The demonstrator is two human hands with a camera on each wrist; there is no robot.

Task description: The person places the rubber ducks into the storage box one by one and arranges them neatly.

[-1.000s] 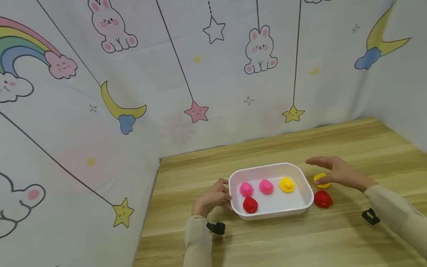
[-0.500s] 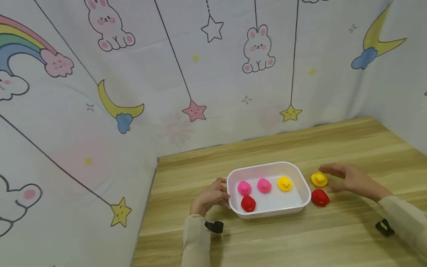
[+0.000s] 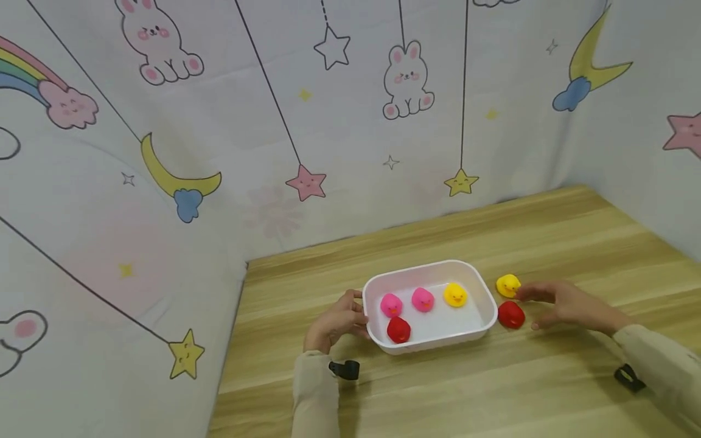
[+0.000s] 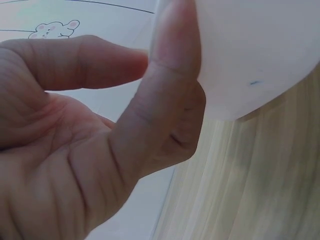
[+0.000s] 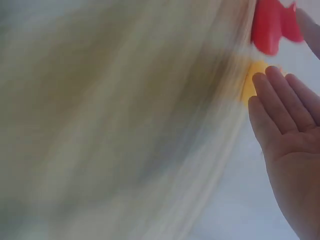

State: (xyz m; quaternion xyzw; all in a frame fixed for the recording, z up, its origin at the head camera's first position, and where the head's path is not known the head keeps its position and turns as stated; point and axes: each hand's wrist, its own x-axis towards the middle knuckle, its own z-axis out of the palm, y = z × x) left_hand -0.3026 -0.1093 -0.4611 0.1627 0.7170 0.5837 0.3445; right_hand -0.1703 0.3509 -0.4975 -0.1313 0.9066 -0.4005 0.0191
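Observation:
My left hand (image 3: 336, 321) grips the left end of a white tray (image 3: 482, 325), its fingers bent against the tray wall (image 4: 250, 60) in the left wrist view. Inside the tray lie two pink ducks (image 3: 391, 305) (image 3: 423, 299), a yellow duck (image 3: 455, 295) and a red duck (image 3: 398, 330). Outside its right end, another yellow duck (image 3: 508, 285) sits behind another red duck (image 3: 511, 315). Beside these two, my right hand (image 3: 572, 307) holds nothing, thumb and fingers apart; the right wrist view shows its fingers extended near the red duck (image 5: 270, 27) and yellow duck (image 5: 248, 85).
The wooden table (image 3: 438, 389) meets a wall hanging (image 3: 350, 134) printed with rabbits, moons and stars behind and at the left. Black straps with small mounts (image 3: 345, 370) (image 3: 630, 377) are at both wrists.
My right hand has drawn back from over the outer yellow duck and now stands beside the two outer ducks. The left hand stays at the tray; the head view has shifted slightly.

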